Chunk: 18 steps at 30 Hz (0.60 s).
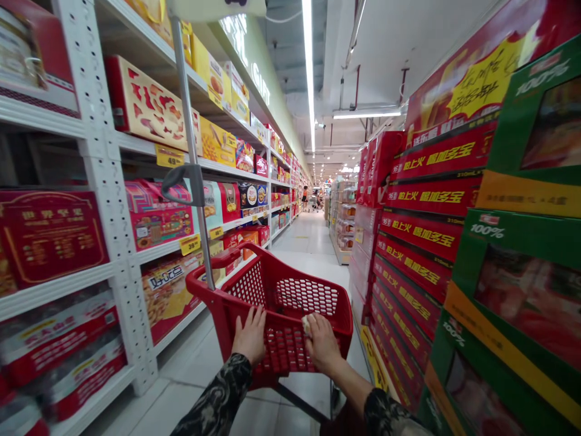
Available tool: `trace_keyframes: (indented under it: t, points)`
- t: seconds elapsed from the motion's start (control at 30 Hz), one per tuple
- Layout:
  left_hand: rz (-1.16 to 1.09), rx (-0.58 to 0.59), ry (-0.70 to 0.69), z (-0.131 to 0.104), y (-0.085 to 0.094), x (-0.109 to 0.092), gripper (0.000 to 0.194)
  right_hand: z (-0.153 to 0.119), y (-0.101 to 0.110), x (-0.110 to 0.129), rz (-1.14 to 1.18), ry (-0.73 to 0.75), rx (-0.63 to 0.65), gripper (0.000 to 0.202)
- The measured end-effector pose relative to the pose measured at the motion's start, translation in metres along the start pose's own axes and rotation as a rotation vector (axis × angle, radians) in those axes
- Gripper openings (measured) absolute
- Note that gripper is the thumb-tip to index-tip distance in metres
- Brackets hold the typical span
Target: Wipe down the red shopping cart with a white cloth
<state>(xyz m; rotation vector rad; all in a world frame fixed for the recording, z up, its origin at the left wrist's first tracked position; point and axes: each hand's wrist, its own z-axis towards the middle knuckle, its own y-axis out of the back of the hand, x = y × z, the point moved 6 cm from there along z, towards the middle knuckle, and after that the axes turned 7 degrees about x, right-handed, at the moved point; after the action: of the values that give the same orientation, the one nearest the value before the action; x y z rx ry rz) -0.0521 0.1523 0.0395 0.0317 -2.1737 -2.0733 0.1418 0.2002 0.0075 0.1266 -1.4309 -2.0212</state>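
Note:
A red plastic shopping cart (341, 303) with a perforated basket stands side-on in front of me. My left hand (249, 336) lies against the near side of the basket, its fingers stretched out and holding nothing. To the right of it, my right hand (324, 345) is closed around a crumpled whitish cloth (307, 325) at the same near rim. Part of the cloth is hidden under the fingers. A metal pole (189, 109) with a grey loop-shaped clip (184, 184) rises from the cart's handle end at the left.
White shelves (97, 127) packed with boxed goods run along the left. Stacked red drink cartons (417, 227) and green boxes (517, 224) with windows wall in the right side. A tiled aisle (302, 248) stretches ahead between them, with people (305, 195) far off.

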Motion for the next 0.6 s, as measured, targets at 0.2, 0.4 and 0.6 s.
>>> trace_keyframes:
  t: [0.2,0.4,0.6]
  points:
    - [-0.027,-0.019,-0.052,0.002,0.001,0.006,0.079,0.025,-0.006,0.013,0.024,0.011,0.029,0.031]
    - [-0.057,-0.035,-0.071,0.009,0.003,0.011,0.075,0.049,-0.016,0.034,0.056,0.052,0.035,0.029]
    - [0.0,-0.208,0.062,-0.001,0.021,0.056,0.071,0.079,-0.033,0.102,0.125,0.144,-0.034,0.03]
